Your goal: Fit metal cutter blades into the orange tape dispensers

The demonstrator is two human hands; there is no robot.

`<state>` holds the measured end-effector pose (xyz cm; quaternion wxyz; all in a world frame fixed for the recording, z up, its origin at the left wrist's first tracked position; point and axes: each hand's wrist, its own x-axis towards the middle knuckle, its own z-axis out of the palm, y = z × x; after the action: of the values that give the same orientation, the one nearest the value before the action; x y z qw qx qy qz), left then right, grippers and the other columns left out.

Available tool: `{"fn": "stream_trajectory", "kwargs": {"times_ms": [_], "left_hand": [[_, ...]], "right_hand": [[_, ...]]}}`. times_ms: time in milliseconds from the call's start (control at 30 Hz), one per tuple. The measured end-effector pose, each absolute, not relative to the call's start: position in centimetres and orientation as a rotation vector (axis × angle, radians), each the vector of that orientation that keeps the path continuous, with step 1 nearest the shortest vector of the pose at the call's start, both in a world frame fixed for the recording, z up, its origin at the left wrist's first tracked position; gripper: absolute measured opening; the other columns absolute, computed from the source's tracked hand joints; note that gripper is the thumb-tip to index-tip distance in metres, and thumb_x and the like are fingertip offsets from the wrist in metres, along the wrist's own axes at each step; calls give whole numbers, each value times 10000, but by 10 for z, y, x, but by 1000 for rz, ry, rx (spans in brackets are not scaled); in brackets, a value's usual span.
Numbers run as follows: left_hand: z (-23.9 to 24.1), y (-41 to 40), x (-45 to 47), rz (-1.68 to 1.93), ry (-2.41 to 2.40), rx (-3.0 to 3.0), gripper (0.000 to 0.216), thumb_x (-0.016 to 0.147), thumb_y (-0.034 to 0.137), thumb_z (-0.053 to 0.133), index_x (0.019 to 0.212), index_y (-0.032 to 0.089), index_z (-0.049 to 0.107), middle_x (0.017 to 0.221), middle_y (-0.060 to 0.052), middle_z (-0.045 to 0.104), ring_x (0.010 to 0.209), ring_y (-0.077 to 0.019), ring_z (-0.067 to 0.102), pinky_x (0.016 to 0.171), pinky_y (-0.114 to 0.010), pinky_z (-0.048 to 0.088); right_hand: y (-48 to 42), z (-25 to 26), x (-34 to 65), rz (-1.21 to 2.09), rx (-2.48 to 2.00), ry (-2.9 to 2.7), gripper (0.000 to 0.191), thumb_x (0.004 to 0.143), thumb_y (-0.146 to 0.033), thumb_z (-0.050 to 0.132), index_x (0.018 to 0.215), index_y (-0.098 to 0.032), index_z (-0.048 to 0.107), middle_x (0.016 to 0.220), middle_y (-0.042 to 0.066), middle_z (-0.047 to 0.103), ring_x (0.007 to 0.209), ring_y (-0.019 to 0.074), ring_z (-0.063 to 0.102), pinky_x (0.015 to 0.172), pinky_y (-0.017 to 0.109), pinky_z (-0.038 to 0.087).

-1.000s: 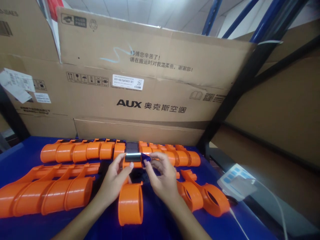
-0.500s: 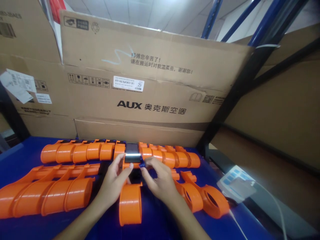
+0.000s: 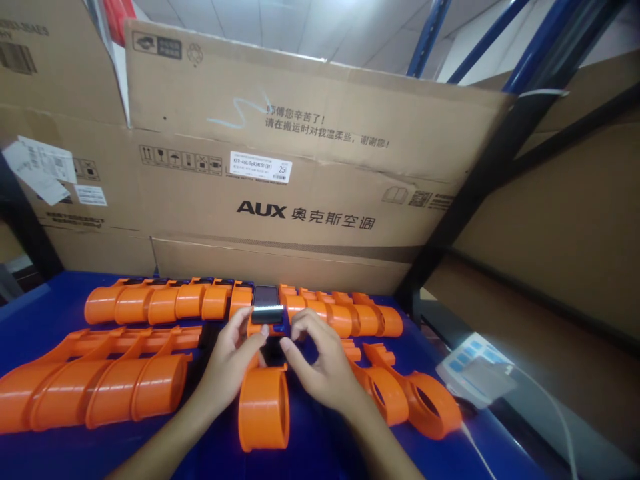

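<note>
My left hand [image 3: 235,350] grips an orange tape dispenser [image 3: 263,410] by its head, thumb on the near side. The dispenser's ring hangs toward me, and a dark strip with a toothed edge [image 3: 268,314] runs across the top of the head. Below that strip a small blue piece [image 3: 278,329] sits at the head's right side. Just right of it is my right hand [image 3: 323,357], thumb and index finger apart, with nothing seen between them. Part of the dispenser's arm is in shadow and hidden by my left hand.
Several orange dispensers [image 3: 163,305] line the back of the blue table [image 3: 320,447]; more lie front left [image 3: 113,393] and right [image 3: 433,403]. A phone-like dark object [image 3: 265,295] stands behind my hands. A cardboard wall [image 3: 310,173] rises behind; a white box with a cable [image 3: 477,370] is at right.
The blue piece, which was between my right fingertips, now sits on the dispenser's head. My right thumb and index finger have spread and drawn slightly off. The left hand keeps its grip.
</note>
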<state>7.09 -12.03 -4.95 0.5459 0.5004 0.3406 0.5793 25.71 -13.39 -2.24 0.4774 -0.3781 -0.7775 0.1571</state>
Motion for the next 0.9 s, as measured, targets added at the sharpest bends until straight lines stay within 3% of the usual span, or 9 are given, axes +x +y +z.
{"fn": "stream_trajectory", "kwargs": {"times_ms": [67,167,267,367,533,700,900], "left_hand": [[-47,-123,71,1334,786,1162,410,832,397,765,1176,206,653,909,-33,718,710,-174,690,692,-275,543],[-41,-130,71,1174,713,1094,631,835,398,778,1385,237,515,836,-20,723,568,-172,697,613,-286,554],[-36,-136,72,999,608,1028,790,847,383,778,1511,271,365,902,-68,757,588,-213,741,622,-327,589],[-36,-139,73,927,537,1013,769,829,347,805,1494,273,426,1081,-134,755,717,-256,782,672,-349,611],[-42,-140,75,956,485,1066,629,813,327,825,1390,260,584,1427,-157,599,918,-273,780,873,-393,602],[-44,-135,76,962,613,1091,633,835,426,784,1401,246,565,1323,-171,663,700,-246,777,666,-384,631],[-49,-128,73,954,642,1043,728,792,417,815,1428,218,523,1109,-151,751,650,-259,767,622,-377,620]], "right_hand": [[-133,-22,258,470,-905,-1778,141,991,-362,549,924,-238,552,905,39,593,840,208,586,794,336,500],[-131,-21,259,717,-866,-1636,240,1040,-437,444,1148,-259,563,1032,58,653,966,231,644,888,369,514],[-130,-19,260,1014,-801,-1642,320,1035,-481,453,1266,-277,536,1059,54,691,958,236,684,902,381,529],[-130,-17,262,1100,-799,-1650,339,996,-531,518,1192,-262,579,1036,52,694,963,242,685,889,368,534],[-129,-21,259,1055,-851,-1657,304,942,-523,630,1056,-248,567,928,26,645,890,211,646,801,321,523],[-130,-24,249,1057,-885,-1654,286,953,-508,622,1004,-253,504,877,-1,610,809,174,608,722,284,509],[-129,-27,247,1035,-892,-1673,280,995,-529,544,1065,-261,505,904,0,632,782,167,613,687,278,509]]}}
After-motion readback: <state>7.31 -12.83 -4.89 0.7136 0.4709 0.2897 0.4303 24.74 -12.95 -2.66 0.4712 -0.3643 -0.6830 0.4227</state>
